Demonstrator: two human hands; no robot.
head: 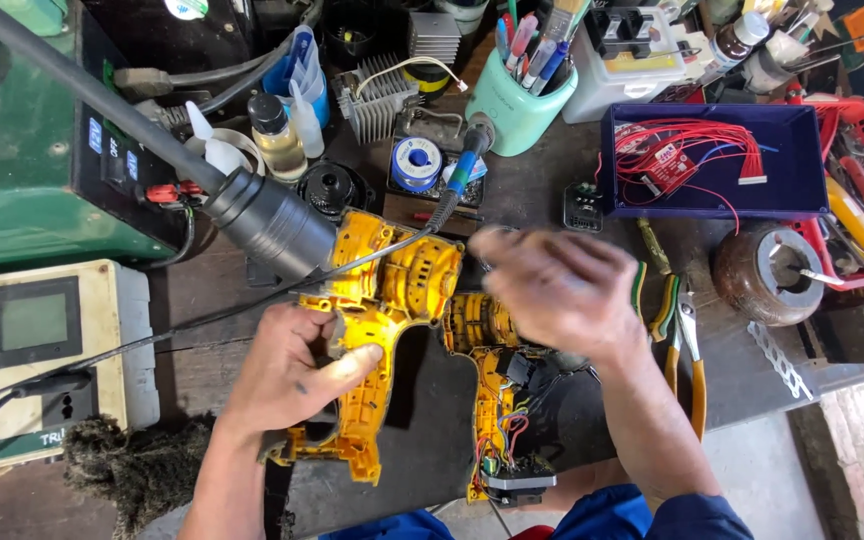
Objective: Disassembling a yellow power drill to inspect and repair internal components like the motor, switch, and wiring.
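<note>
My left hand (297, 375) grips the handle of an empty yellow drill housing half (392, 300) lying on the dark bench. Beside it lies the other yellow housing half (487, 400), with coloured wires and a black connector block at its base. My right hand (552, 285) hovers blurred over the upper part of that second half, fingers curled; whether it holds anything I cannot tell. A black hot-air nozzle (272, 220) on a grey hose points at the top of the first housing half.
A blue tray (802, 150) holds red wires and a circuit board. Also on the bench: a mint pen cup (514, 100), a solder spool (417, 163), a soldering iron (457, 185), pliers (687, 340), a round motor stator (767, 270), a green machine (32, 150), a beige meter box (42, 340).
</note>
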